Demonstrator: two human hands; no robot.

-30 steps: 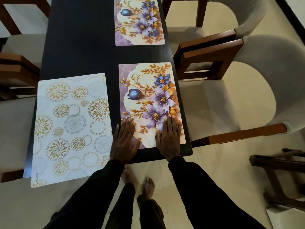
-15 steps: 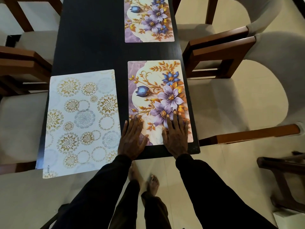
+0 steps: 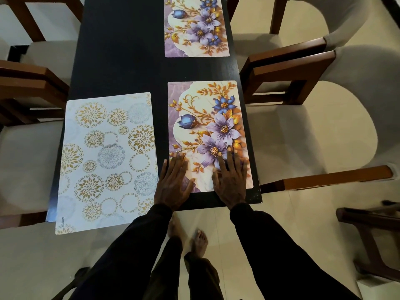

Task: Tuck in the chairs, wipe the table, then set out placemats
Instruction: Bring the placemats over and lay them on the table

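The near flower placemat [image 3: 207,118] lies at the near right corner of the black table [image 3: 121,61]. Its long side runs along the table's right edge, and a thin strip of table shows past its near end. Since a second ago it has hardly moved. It sits the same way against the edge and the corner. Both hands have stayed on its near end. The left hand [image 3: 173,185] lies flat with straight fingers, half on the mat's left edge and half on the table. The right hand [image 3: 230,180] lies flat on the mat, its fingers straight and spread, reaching the lowest purple flower. Neither hand grabs anything; they only press down. I think this means the mat is now where it should be and is just being smoothed flat.

The mat is a flat sheet with purple and blue flowers and gold leaves on a pale ground. It has no bumps or curled corners.

A far flower placemat [image 3: 194,27] with the same picture lies further up the right side. To the left lies a white placemat with gold circles [image 3: 104,159]. Its near end sticks out over the table's end, so it may need a push. Cream chairs [image 3: 313,135] with brown wooden arms stand close along both sides.
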